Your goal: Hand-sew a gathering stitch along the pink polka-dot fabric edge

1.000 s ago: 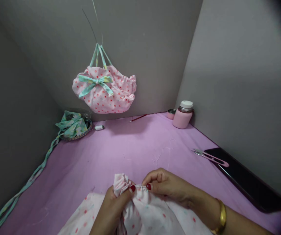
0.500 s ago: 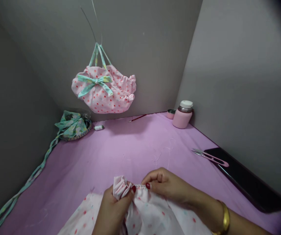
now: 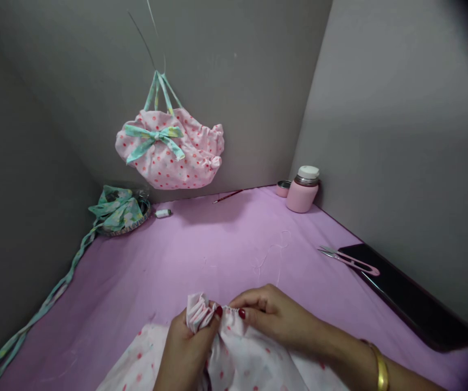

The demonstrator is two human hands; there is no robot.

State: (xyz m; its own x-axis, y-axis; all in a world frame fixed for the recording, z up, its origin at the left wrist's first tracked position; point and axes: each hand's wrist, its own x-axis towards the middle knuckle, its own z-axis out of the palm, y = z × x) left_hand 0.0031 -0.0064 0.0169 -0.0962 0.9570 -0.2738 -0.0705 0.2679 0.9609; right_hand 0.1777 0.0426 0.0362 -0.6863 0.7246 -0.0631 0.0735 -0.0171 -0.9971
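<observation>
A white cloth with red and pink dots (image 3: 250,364) spreads over the bottom centre, its upper edge gathered into small folds. My left hand (image 3: 191,342) is closed on that edge, and a bunched pink-white ruffle sticks up between its thumb and fingers. Just to the right, my right hand (image 3: 266,312) pinches the same gathered edge between thumb and fingertips. A short puckered stretch of the edge shows between the two thumbs. Whether a needle is in my fingers is too small to tell.
Pink thread snips (image 3: 356,262) lie partly on a black flat case (image 3: 409,298) at right. Behind stand a pink jar (image 3: 302,193) and small cup (image 3: 283,188). A dotted garment (image 3: 177,155) hangs ahead; a basket (image 3: 130,227) with green cloth, spool (image 3: 163,213) and pencil (image 3: 228,196) sit behind.
Both hands have shifted slightly left in view with the cloth's edge between them. The right hand is still pinching, a little lower. The background has also moved slightly left.
</observation>
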